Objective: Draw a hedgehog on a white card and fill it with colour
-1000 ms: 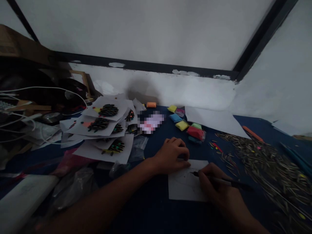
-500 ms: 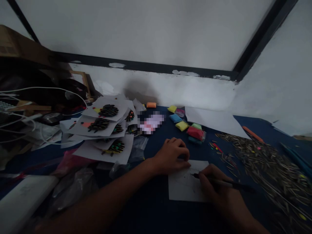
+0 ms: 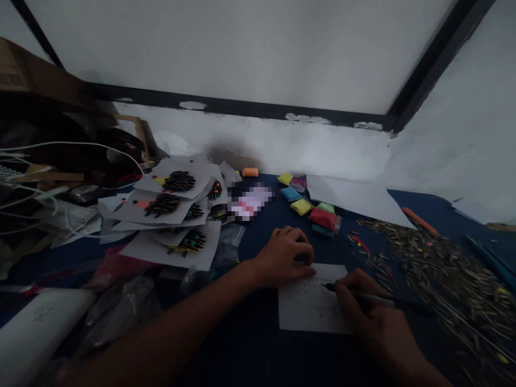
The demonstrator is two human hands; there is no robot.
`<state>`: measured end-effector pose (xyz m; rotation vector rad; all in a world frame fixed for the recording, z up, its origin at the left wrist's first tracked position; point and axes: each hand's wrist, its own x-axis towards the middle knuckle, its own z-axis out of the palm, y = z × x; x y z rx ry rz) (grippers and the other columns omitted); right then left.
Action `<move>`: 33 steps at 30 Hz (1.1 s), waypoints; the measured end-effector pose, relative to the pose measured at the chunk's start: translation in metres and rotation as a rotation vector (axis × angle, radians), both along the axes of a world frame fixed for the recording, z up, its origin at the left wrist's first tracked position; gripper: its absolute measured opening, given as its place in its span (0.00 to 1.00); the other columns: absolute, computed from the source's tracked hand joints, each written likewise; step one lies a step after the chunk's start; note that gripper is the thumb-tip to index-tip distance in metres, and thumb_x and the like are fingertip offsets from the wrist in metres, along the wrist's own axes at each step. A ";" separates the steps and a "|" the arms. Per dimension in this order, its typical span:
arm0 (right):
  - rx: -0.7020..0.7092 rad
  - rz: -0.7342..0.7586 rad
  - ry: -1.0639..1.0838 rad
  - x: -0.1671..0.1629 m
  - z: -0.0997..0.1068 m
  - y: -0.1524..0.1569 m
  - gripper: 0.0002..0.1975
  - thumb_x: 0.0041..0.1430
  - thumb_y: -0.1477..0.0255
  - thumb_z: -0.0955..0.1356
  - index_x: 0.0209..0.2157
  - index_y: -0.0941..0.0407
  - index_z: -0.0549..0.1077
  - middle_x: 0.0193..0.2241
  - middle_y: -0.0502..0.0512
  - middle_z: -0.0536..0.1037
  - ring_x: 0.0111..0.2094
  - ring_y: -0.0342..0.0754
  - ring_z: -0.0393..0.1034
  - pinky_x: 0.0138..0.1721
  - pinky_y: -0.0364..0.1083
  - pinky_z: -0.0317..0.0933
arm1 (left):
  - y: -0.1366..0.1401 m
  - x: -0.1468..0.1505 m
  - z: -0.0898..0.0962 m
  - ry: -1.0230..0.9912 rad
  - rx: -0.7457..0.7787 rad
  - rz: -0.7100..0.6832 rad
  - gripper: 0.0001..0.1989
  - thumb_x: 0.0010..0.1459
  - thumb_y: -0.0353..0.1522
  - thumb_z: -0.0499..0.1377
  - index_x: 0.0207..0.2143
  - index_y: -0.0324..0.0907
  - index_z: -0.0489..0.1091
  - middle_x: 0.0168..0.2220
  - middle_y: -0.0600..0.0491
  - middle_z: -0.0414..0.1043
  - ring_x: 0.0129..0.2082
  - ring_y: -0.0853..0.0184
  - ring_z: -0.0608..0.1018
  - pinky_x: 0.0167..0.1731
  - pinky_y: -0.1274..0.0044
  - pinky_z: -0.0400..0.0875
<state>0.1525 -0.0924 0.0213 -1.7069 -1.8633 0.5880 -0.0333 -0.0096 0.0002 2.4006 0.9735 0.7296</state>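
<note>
A small white sheet of paper (image 3: 300,309) lies on the dark blue tabletop, with a faint curved outline and a row of short strokes drawn on it. My right hand (image 3: 377,317) is closed around a dark pen (image 3: 365,294), whose tip is at the drawn strokes near the paper's upper middle. My left hand (image 3: 284,257) rests at the paper's upper left corner. Its thumb lies along the top edge, apart from the loosely bent fingers, and nothing shows in it. Part of the paper's right side is hidden by my right hand.
Sheets with seed-covered animal figures (image 3: 179,181) are stacked at the left. Coloured packets (image 3: 323,217) lie beyond the paper, beside a larger white sheet (image 3: 355,196). Loose striped seeds (image 3: 435,269) spread at the right. Clear plastic bags (image 3: 124,309) and a white box (image 3: 36,328) are at lower left.
My right hand and the pen have shifted slightly to the right, showing more of the drawn line. My left hand stays in place on the paper.
</note>
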 end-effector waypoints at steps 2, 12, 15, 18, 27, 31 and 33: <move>-0.005 0.001 0.012 0.000 -0.001 0.000 0.13 0.57 0.62 0.61 0.23 0.52 0.66 0.18 0.47 0.68 0.18 0.43 0.64 0.17 0.40 0.56 | 0.000 0.000 -0.001 -0.003 0.002 0.000 0.07 0.50 0.38 0.64 0.29 0.45 0.72 0.40 0.54 0.66 0.45 0.64 0.68 0.44 0.70 0.56; -0.013 0.047 0.030 0.001 -0.004 0.000 0.13 0.59 0.63 0.60 0.24 0.53 0.65 0.17 0.46 0.65 0.18 0.42 0.60 0.17 0.40 0.53 | -0.001 0.000 0.001 0.006 -0.008 0.004 0.07 0.50 0.38 0.64 0.29 0.45 0.72 0.41 0.54 0.67 0.45 0.63 0.68 0.44 0.69 0.57; -0.028 0.048 0.034 0.001 -0.005 0.000 0.13 0.59 0.63 0.60 0.24 0.53 0.66 0.19 0.46 0.66 0.19 0.42 0.61 0.18 0.40 0.54 | 0.000 0.000 0.000 0.000 -0.009 0.004 0.07 0.50 0.38 0.64 0.29 0.44 0.72 0.41 0.54 0.67 0.45 0.63 0.68 0.43 0.70 0.57; -0.056 0.057 0.032 0.002 -0.006 0.000 0.13 0.60 0.63 0.60 0.25 0.53 0.66 0.19 0.46 0.65 0.19 0.42 0.61 0.18 0.40 0.54 | 0.000 0.000 -0.001 -0.005 -0.005 0.000 0.07 0.50 0.38 0.64 0.29 0.45 0.72 0.41 0.54 0.66 0.45 0.63 0.68 0.44 0.70 0.57; -0.042 0.038 0.022 0.001 -0.004 0.000 0.12 0.59 0.63 0.60 0.24 0.53 0.65 0.18 0.46 0.67 0.19 0.42 0.62 0.18 0.41 0.54 | 0.000 0.000 0.000 0.004 -0.008 0.000 0.08 0.51 0.38 0.64 0.29 0.44 0.72 0.41 0.54 0.66 0.45 0.63 0.67 0.44 0.70 0.57; -0.043 0.066 0.036 0.000 -0.003 0.000 0.12 0.59 0.64 0.61 0.23 0.53 0.66 0.18 0.47 0.66 0.19 0.42 0.62 0.18 0.41 0.54 | 0.000 0.000 0.000 0.003 -0.004 0.007 0.07 0.50 0.38 0.64 0.29 0.44 0.72 0.41 0.54 0.67 0.45 0.63 0.68 0.44 0.70 0.57; -0.026 0.068 0.039 0.000 -0.003 0.000 0.12 0.58 0.64 0.61 0.24 0.53 0.66 0.18 0.46 0.66 0.18 0.42 0.61 0.17 0.41 0.54 | 0.000 0.000 0.000 0.006 0.002 0.008 0.07 0.50 0.38 0.64 0.29 0.44 0.72 0.41 0.54 0.66 0.45 0.63 0.68 0.44 0.70 0.57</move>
